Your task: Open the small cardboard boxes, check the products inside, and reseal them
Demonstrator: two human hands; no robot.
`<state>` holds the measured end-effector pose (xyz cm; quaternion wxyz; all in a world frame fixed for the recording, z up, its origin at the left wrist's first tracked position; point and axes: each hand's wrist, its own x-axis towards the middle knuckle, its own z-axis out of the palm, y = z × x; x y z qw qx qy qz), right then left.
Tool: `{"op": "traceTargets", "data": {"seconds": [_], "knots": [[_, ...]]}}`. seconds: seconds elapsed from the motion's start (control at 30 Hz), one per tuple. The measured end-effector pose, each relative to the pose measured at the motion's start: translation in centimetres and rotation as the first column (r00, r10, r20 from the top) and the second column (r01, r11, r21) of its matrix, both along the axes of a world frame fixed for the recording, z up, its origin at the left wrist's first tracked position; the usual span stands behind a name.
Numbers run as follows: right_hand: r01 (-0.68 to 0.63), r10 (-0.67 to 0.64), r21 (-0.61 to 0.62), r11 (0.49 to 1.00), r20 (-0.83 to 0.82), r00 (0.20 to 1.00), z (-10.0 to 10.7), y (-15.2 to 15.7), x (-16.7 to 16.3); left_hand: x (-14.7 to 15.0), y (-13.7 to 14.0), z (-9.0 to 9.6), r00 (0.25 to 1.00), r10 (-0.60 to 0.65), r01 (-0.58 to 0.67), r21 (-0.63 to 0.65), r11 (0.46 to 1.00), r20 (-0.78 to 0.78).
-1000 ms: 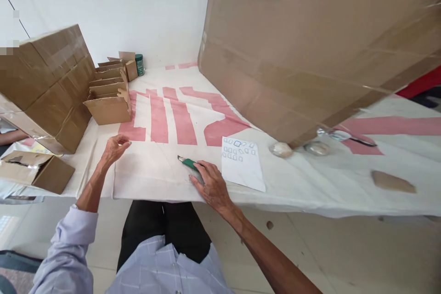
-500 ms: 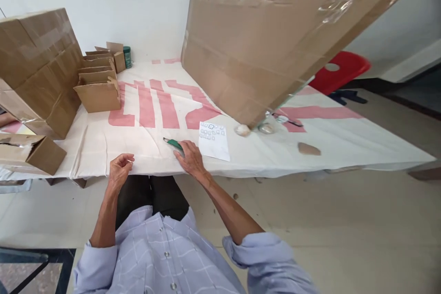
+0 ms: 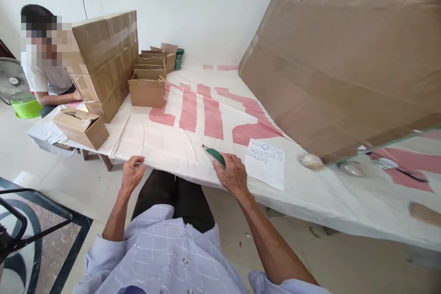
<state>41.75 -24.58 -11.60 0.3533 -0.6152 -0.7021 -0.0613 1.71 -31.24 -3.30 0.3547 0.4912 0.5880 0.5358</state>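
My right hand (image 3: pixel 232 173) is closed around a green box cutter (image 3: pixel 216 156) over the front part of the cloth-covered table (image 3: pixel 165 140). The cutter's narrow tip points away to the upper left. Just right of that hand lies a white sheet of paper (image 3: pixel 265 172) with small printed squares. My left hand (image 3: pixel 132 173) hovers at the table's front edge, fingers loosely bent and somewhat apart, with nothing visible in them. Part of its palm side is hidden.
Taped cartons (image 3: pixel 103 64) are stacked at left, near a small box (image 3: pixel 82 126) and open boxes (image 3: pixel 147 92). A green tub (image 3: pixel 179 59) stands behind. A big cardboard sheet (image 3: pixel 344 69) leans at right beside tape rolls (image 3: pixel 311 161). Another person (image 3: pixel 51 73) sits far left.
My view has swung left, so the table's contents appear further right and a seated person has come into sight. The box cutter stays in my right hand; both hands keep nearly the same pose.
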Motion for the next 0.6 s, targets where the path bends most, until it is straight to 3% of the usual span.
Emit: {"op": "traceTargets", "data": {"seconds": [0.17,0.27,0.4,0.5,0.6], "knots": [[-0.010,0.010,-0.012,1.000,0.013,1.000,0.4,-0.3,0.1,2.5,-0.1,-0.6,0.988,-0.109,0.103,0.053,0.993,0.112],[0.000,0.001,-0.013,1.000,0.012,1.000,0.7,-0.5,0.1,2.0,-0.5,-0.9,0.997,-0.071,0.071,0.038,0.997,-0.002],[0.008,-0.008,-0.018,1.000,0.000,1.000,0.9,-0.7,-0.1,-1.7,-0.9,-0.5,0.975,0.067,-0.059,0.041,0.997,-0.212],[0.004,-0.004,-0.030,1.000,0.000,1.000,1.0,-0.7,-0.1,-5.2,-0.4,-0.1,0.869,0.117,-0.125,0.016,0.992,-0.480],[-0.010,0.010,-0.033,0.999,-0.001,1.000,0.8,-0.7,0.1,-7.7,0.4,0.0,0.669,0.097,-0.173,-0.028,0.985,-0.737]]}}
